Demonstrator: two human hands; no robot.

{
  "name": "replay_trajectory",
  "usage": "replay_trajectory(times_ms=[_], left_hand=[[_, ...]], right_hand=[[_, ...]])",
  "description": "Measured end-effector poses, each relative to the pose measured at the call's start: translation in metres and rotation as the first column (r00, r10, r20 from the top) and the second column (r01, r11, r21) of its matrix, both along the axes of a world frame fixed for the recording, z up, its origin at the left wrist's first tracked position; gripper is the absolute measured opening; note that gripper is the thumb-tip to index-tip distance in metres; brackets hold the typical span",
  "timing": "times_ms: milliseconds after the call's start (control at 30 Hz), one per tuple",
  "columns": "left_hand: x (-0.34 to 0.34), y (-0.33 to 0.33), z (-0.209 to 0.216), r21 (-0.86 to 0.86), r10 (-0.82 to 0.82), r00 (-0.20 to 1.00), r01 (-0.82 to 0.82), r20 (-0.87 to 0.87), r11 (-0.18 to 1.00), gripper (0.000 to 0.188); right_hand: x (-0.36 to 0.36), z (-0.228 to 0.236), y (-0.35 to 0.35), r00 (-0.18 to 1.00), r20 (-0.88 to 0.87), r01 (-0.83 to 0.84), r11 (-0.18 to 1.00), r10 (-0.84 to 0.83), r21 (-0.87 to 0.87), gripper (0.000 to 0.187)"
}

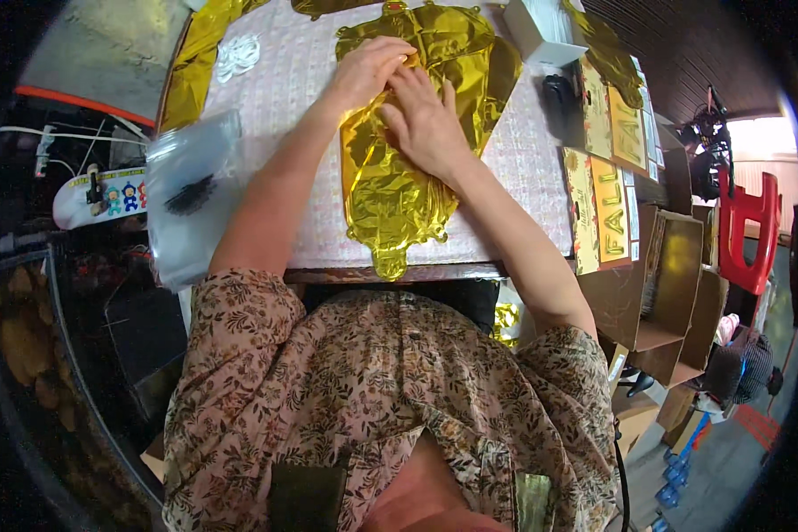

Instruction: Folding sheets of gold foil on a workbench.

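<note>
A flat, uninflated gold foil balloon (pixel 386 208) lies crinkled across the middle of the table, part of it folded over, with a rounded tab at its near end. My left hand (pixel 368 75) is closed at the balloon's upper part, fingers bent and pressed together on the foil; the fingertips are partly hidden. Just to the right and nearer to me, my right hand (pixel 427 129) lies flat on the same foil with its fingers apart. The fingertips of both hands almost meet.
The table (pixel 284 89) has a pale patterned cover. Clear plastic bags (pixel 195 204) lie at its left edge, a white bundle (pixel 238 56) farther back. A white box (pixel 545 34), a dark object (pixel 557 96) and printed packages (pixel 600 211) line the right. Cardboard boxes (pixel 669 293) stand beyond.
</note>
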State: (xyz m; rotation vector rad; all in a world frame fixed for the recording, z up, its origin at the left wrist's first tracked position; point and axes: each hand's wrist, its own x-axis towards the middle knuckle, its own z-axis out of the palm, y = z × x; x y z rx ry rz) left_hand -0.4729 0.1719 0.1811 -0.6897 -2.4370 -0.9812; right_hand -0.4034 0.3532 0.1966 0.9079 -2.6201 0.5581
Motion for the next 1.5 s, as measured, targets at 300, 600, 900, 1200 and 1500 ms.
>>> replay_trajectory(times_ms=[300, 600, 900, 1200, 1500], left_hand=[[-0.004, 0.003, -0.008, -0.187, 0.049, 0.989, -0.075, -0.143, 0.979, 0.033], [-0.003, 0.003, -0.007, -0.270, 0.025, 0.992, -0.058, -0.123, 0.961, 0.037], [-0.002, 0.006, -0.001, -0.276, 0.015, 0.990, -0.053, -0.140, 0.960, 0.035], [-0.004, 0.006, -0.014, -0.255, 0.067, 0.982, -0.112, -0.179, 0.960, 0.036], [-0.001, 0.013, -0.011, -0.206, 0.083, 0.994, -0.097, -0.076, 0.974, 0.036]], right_hand=[[-0.036, 0.002, 0.064, 0.971, -0.115, 0.224, 0.968, -0.212, 0.109, 0.040], [-0.037, -0.023, 0.060, 0.949, -0.116, 0.309, 0.935, -0.293, 0.172, 0.058], [-0.035, -0.019, 0.058, 0.921, -0.129, 0.386, 0.900, -0.367, 0.203, 0.056], [-0.083, 0.015, 0.060, 0.849, 0.000, 0.513, 0.824, -0.528, 0.241, 0.054], [-0.164, 0.029, 0.045, 0.768, 0.354, 0.617, 0.766, -0.534, -0.183, 0.065]])
